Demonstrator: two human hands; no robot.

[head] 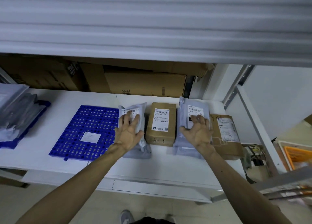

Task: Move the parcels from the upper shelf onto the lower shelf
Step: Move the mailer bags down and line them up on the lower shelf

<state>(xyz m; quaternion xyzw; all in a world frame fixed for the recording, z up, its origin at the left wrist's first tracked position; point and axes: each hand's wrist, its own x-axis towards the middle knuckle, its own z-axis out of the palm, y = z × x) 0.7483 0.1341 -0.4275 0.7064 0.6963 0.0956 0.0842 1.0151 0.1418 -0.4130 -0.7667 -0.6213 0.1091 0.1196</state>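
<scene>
Atop shelf (50, 156), splayed left hand (128, 134) on mailer (142, 113), splayed right hand (200, 134) on "231-239" mailer (183, 115)

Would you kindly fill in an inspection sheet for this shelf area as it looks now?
Surface: white lower shelf, parcels in a row.
Job's things: left grey bag, brown box, right grey bag, brown paper parcel.
Clutter: blue mat; stacked bags far left.
Hands: left hand spread on left grey bag; right hand spread on right grey bag.
Cables: possible wiring, blurred.
Surroundings: cardboard boxes behind; upper shelf overhead.
</scene>
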